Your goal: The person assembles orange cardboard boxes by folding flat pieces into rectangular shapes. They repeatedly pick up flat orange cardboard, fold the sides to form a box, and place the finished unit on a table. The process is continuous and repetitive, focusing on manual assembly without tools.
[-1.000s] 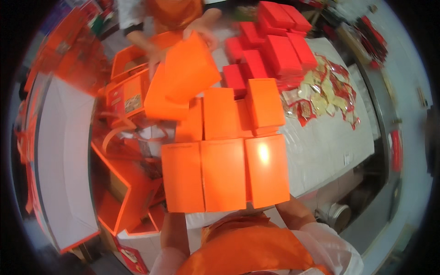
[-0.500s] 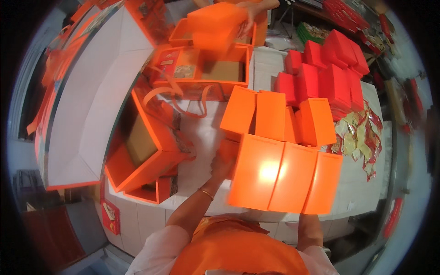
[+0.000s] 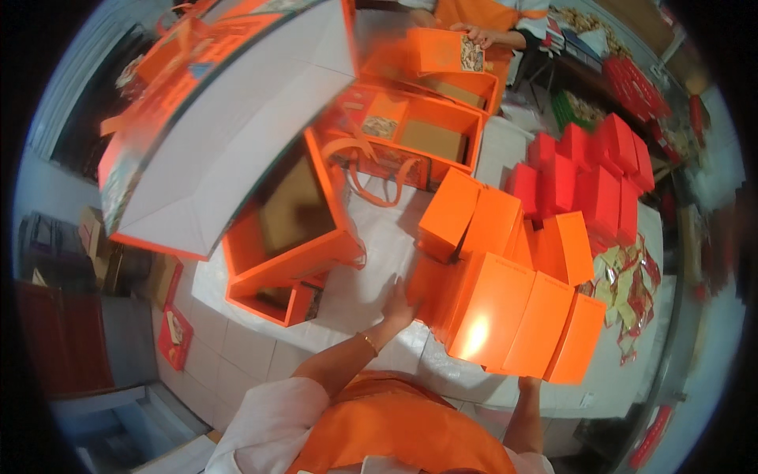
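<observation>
Row of three flat orange boxes (image 3: 525,320) lies on the white table (image 3: 371,276), just below the red boxes (image 3: 592,178). Left hand (image 3: 399,304) open, fingers spread against the row's left end. Right hand (image 3: 527,385) mostly hidden under the row's lower edge; grip cannot be told

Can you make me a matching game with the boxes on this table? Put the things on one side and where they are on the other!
Things:
1. red boxes
2. row of three orange boxes
3. big open orange box
4. gold packets

Places:
A. between the person's two hands
B. far right part of the table
C. right edge, beside the orange boxes
D. left of the table, under a big lid

Pairs: 1-B, 2-A, 3-D, 4-C
</observation>
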Demonstrator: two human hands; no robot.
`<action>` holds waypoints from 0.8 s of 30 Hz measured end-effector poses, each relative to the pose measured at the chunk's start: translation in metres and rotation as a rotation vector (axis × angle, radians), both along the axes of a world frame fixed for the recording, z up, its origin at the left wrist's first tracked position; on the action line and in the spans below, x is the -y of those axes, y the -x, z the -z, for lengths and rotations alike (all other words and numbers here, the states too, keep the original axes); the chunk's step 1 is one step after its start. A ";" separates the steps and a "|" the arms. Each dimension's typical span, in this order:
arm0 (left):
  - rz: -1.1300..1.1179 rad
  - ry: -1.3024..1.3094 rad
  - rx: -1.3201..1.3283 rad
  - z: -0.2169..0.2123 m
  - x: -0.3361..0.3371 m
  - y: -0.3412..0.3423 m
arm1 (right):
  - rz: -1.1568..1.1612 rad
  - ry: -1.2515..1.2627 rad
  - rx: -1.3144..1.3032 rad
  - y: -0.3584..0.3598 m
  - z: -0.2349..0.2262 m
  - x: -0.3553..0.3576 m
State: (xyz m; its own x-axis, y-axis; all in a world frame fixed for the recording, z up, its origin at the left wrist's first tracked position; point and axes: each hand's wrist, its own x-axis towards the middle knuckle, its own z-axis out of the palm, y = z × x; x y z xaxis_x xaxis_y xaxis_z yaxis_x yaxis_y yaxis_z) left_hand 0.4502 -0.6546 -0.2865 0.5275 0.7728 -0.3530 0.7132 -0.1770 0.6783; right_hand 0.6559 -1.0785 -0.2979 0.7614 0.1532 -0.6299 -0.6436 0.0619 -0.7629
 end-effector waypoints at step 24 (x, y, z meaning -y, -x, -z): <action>0.426 0.756 0.628 -0.269 -0.244 0.359 | -0.675 -0.199 0.574 0.282 -0.375 -0.454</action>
State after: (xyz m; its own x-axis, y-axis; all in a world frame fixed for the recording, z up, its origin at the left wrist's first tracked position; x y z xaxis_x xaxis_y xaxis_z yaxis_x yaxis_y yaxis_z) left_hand 0.0917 -0.4104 -0.0171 0.9559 0.1766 -0.2346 0.1768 0.2915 0.9401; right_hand 0.3743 -0.6245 0.0768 0.6591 0.7460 -0.0952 -0.1149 -0.0253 -0.9931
